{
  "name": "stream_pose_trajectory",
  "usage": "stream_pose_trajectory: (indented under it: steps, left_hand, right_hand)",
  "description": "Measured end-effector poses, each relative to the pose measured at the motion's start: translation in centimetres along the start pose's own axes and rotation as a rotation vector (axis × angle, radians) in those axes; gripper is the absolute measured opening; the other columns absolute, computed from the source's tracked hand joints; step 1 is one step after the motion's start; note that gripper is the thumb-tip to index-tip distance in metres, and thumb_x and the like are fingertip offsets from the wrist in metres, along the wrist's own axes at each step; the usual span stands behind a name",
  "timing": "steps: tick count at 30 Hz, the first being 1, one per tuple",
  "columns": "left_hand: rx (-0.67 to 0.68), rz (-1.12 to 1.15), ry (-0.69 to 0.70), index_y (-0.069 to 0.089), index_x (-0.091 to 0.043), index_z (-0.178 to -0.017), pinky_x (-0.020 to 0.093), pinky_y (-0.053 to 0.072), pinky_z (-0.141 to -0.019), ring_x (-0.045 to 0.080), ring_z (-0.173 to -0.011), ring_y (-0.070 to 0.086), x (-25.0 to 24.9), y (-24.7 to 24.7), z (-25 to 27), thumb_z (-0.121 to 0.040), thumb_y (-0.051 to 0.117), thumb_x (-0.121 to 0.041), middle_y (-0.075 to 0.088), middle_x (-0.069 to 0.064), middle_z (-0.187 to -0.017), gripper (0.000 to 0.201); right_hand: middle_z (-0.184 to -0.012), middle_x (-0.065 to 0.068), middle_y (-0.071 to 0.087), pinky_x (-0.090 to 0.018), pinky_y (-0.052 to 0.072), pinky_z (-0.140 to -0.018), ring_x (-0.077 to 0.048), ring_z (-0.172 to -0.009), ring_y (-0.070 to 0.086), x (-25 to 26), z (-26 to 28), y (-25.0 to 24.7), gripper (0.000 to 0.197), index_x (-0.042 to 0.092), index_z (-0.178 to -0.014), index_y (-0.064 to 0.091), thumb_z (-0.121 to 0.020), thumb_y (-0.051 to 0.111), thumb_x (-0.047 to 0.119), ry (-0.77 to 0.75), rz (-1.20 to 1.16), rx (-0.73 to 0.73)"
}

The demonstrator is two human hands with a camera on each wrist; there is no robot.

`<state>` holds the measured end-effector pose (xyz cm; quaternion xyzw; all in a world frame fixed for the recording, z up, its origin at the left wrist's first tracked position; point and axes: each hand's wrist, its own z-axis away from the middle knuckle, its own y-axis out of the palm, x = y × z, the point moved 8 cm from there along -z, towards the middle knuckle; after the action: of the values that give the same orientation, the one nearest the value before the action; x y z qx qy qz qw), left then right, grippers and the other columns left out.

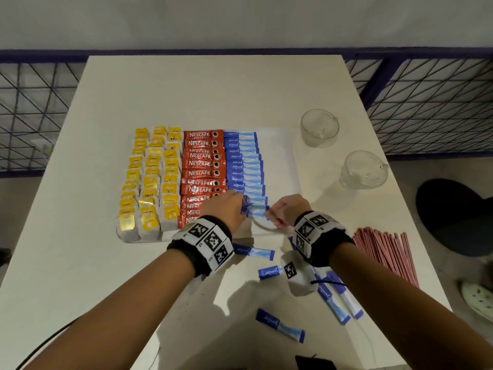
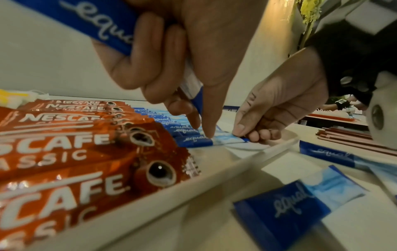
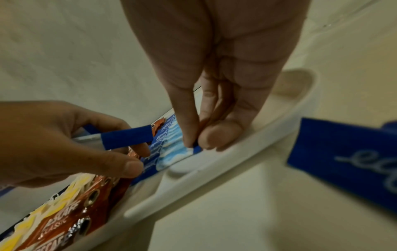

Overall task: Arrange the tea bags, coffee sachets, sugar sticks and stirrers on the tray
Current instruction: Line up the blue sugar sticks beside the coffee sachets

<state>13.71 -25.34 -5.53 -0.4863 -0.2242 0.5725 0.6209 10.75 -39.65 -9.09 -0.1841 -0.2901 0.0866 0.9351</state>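
A white tray (image 1: 280, 161) holds yellow tea bags (image 1: 152, 180) on the left, red coffee sachets (image 1: 202, 166) in the middle and a column of blue sugar sticks (image 1: 244, 161). Both hands work at the column's near end. My left hand (image 1: 241, 206) grips spare sugar sticks (image 2: 96, 22) in its curled fingers, and its index finger (image 2: 208, 132) presses on the nearest laid stick (image 2: 214, 141). My right hand (image 3: 194, 144) pinches that stick's right end (image 3: 171, 152) between thumb and fingers. Red stirrers (image 1: 384, 252) lie on the table to the right, off the tray.
Several loose sugar sticks (image 1: 280, 328) lie on the table in front of the tray. Two glass cups (image 1: 319, 128) (image 1: 364, 170) stand right of the tray. The tray's right strip is bare. A dark stool seat (image 1: 453, 217) sits beyond the table's right edge.
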Motion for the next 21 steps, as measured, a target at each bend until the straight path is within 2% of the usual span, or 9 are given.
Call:
stream_pose_trajectory:
  steps: [3,6,11,13,16,17,18,19,21]
  left_hand:
    - [0.011,-0.046,-0.003,0.052,-0.015,-0.118,0.036,0.046,-0.089,0.022,-0.109,0.054,-0.1,0.2,-0.3,-0.094,0.05,-0.027,0.052,0.002,-0.122,0.027]
    - [0.003,-0.063,-0.002,0.052,-0.015,-0.118,0.035,0.046,-0.087,0.022,-0.107,0.055,-0.2,0.3,-0.4,-0.093,0.051,-0.027,0.053,0.003,-0.121,0.027]
    - [0.005,-0.034,-0.01,0.052,-0.014,-0.117,0.035,0.047,-0.088,0.022,-0.105,0.055,-0.1,0.3,-0.5,-0.094,0.05,-0.027,0.053,0.003,-0.12,0.026]
    - [0.008,0.004,-0.015,0.053,-0.015,-0.116,0.035,0.047,-0.089,0.022,-0.104,0.055,-0.1,0.1,-0.4,-0.093,0.051,-0.029,0.054,0.002,-0.12,0.027]
    - [0.023,0.095,-0.005,0.057,-0.017,-0.108,0.03,0.046,-0.081,0.019,-0.094,0.055,-0.1,-0.3,0.0,-0.093,0.051,-0.037,0.058,0.001,-0.109,0.025]
    - [0.05,0.123,0.013,0.058,-0.017,-0.105,0.028,0.044,-0.077,0.018,-0.087,0.054,-0.2,-0.2,0.2,-0.093,0.05,-0.039,0.059,0.001,-0.101,0.026]
    - [0.096,0.142,0.04,0.058,-0.016,-0.104,0.026,0.042,-0.074,0.017,-0.083,0.052,-0.4,0.0,0.5,-0.093,0.049,-0.04,0.058,0.001,-0.095,0.028]
    - [0.149,0.157,0.07,0.057,-0.014,-0.104,0.025,0.04,-0.071,0.017,-0.08,0.051,-0.6,0.4,0.8,-0.093,0.049,-0.041,0.056,0.001,-0.091,0.03]
    - [0.24,0.179,0.112,0.056,-0.012,-0.1,0.025,0.038,-0.065,0.017,-0.076,0.05,-0.9,1.2,1.3,-0.095,0.047,-0.04,0.055,0.003,-0.088,0.03]
  right_hand:
    - [-0.069,-0.014,0.06,-0.027,0.047,-0.063,-0.017,-0.046,0.042,0.1,-0.1,0.2,0.03,0.005,-0.058,0.049,-0.085,0.058,-0.001,-0.03,0.019,0.031]
    - [-0.062,-0.011,0.058,-0.019,0.038,-0.041,-0.014,-0.039,0.042,0.0,-0.1,-0.2,0.03,0.007,-0.061,0.048,-0.088,0.053,-0.003,-0.044,-0.046,0.016]
    - [-0.053,-0.007,0.058,-0.019,0.039,-0.038,-0.014,-0.039,0.043,0.2,-0.1,0.0,0.027,0.005,-0.064,0.05,-0.09,0.052,0.0,-0.032,-0.057,0.055]
    - [-0.05,-0.004,0.057,-0.019,0.041,-0.043,-0.013,-0.04,0.043,0.5,-0.3,0.1,0.027,0.007,-0.063,0.051,-0.089,0.058,0.006,-0.048,0.008,0.079]
    - [-0.062,-0.007,0.056,-0.025,0.048,-0.064,-0.016,-0.054,0.047,2.1,0.3,0.2,0.022,0.006,-0.07,0.059,-0.085,0.065,0.02,-0.186,0.227,0.131]
    - [-0.067,-0.008,0.058,-0.026,0.049,-0.067,-0.017,-0.057,0.049,2.6,0.9,0.3,0.01,0.007,-0.082,0.061,-0.086,0.063,0.016,-0.237,0.182,0.174]
    - [-0.074,-0.009,0.058,-0.025,0.049,-0.066,-0.018,-0.062,0.052,2.8,1.3,0.5,0.012,0.008,-0.097,0.058,-0.086,0.061,0.007,-0.284,0.095,0.239]
    - [-0.081,-0.007,0.058,-0.024,0.049,-0.065,-0.019,-0.069,0.054,2.8,1.8,0.7,0.027,0.012,-0.108,0.053,-0.084,0.06,0.0,-0.324,0.033,0.304]
    - [-0.09,-0.001,0.056,-0.024,0.05,-0.07,-0.019,-0.082,0.056,2.9,2.8,1.5,0.037,0.022,-0.107,0.054,-0.08,0.066,0.0,-0.412,0.087,0.39]
